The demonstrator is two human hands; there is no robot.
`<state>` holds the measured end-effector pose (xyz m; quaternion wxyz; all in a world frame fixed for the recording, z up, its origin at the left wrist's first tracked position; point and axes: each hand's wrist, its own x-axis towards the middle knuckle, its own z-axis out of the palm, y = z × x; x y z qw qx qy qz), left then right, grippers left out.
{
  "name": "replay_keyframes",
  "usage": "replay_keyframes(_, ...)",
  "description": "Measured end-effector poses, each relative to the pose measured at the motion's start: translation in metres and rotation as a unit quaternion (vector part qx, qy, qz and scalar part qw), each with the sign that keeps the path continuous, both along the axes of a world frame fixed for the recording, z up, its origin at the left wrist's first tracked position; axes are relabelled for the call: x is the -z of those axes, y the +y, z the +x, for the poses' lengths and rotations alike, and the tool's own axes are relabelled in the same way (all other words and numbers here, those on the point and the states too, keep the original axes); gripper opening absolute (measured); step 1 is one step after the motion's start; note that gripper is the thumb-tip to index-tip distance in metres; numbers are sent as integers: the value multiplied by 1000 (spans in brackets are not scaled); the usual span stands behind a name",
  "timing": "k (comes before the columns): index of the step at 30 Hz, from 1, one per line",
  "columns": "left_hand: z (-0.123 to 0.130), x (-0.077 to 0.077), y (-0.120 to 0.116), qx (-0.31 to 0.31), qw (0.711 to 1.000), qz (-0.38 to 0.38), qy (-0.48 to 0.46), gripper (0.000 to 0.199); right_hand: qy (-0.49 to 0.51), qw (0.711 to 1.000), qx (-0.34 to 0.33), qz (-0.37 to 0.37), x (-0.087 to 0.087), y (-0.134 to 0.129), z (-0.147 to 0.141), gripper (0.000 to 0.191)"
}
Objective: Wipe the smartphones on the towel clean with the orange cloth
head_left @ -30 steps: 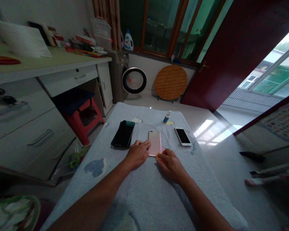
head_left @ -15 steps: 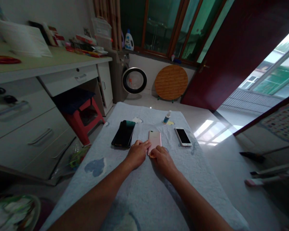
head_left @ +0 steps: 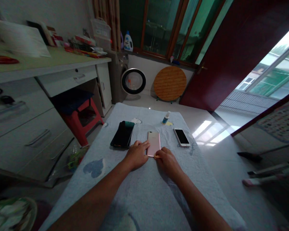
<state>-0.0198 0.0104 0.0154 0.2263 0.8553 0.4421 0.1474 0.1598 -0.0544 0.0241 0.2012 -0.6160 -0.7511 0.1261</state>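
A rose-gold phone (head_left: 154, 141) lies back side up on the cloth-covered table (head_left: 144, 199). My left hand (head_left: 137, 155) grips its left edge, with fingertips on the back and the thumb by the lower left corner. At the lower right corner, my right hand (head_left: 167, 160) is closed on a small yellowish piece, mostly hidden by the fingers. Left of the hands lie black phones (head_left: 122, 134), stacked slightly askew. A white phone with a dark screen (head_left: 182, 137) lies face up on the right. Behind it stands a small spray bottle (head_left: 165, 118).
To the left are a desk with drawers (head_left: 43, 110) and a red stool (head_left: 83, 123). A washing machine (head_left: 117, 75) with its round door open stands beyond the table. A round wooden tabletop (head_left: 170, 83) leans against the wall near a dark red door (head_left: 214, 54).
My right hand has slid from the phone's lower back to its lower right corner, uncovering more of the back. The left hand stays on the left edge. The view shifts slightly.
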Motion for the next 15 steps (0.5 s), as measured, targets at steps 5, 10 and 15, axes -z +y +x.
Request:
replay_keyframes(5,0,-1,-3,12,1000,4,-1,61,25,1000,-13,-10,1,2,19,17)
replay_keyframes(10,1,0,-2,4,1000,8,7,52,-22,999,28,-7,-1,38,17,19)
replay_keyframes(15,1,0,-2,11,1000,20,20,53,-60,996,67,3,2,88,20,20)
